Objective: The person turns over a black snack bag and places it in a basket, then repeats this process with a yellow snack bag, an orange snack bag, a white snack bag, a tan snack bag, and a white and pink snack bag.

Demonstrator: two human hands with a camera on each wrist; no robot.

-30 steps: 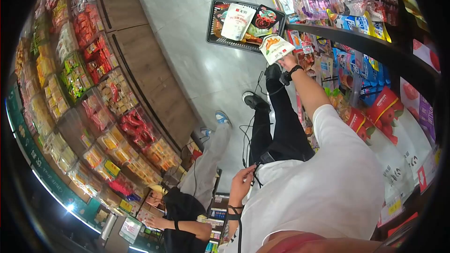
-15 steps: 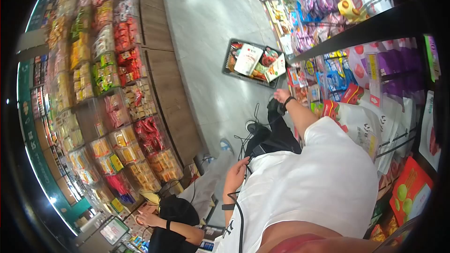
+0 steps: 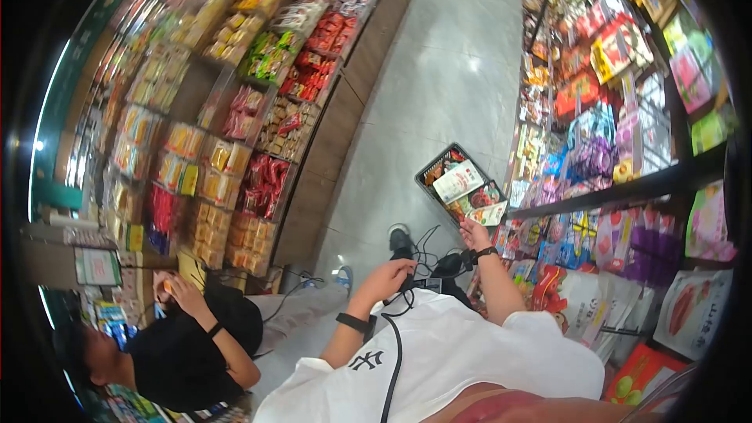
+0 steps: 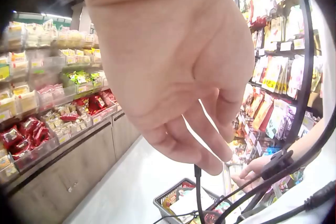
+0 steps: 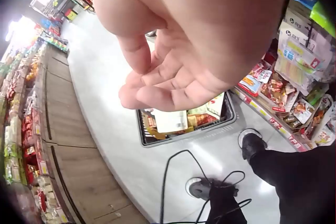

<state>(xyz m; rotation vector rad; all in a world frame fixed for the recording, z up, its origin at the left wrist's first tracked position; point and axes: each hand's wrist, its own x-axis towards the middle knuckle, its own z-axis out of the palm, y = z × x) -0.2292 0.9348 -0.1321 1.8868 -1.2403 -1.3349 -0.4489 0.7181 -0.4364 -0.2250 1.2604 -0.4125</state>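
Right grip (image 3: 475,234), half-curled, is hovering near black rectangular plastic basket (image 5: 190,133) of flat multicoloured packets (image 3: 458,182); left grip (image 3: 386,279) is hanging loose.

There are 2 hands (image 3: 382,280) in the foreground, 1 bystander (image 3: 188,356), 1 basket (image 5: 191,132) and 2 pale pouches (image 3: 458,182) inside it.

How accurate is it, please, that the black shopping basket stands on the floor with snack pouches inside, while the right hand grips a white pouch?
The right hand grips no pouch: the right wrist view shows its fingers loosely curled, with nothing visible in them. The black shopping basket does stand on the floor with snack pouches inside.
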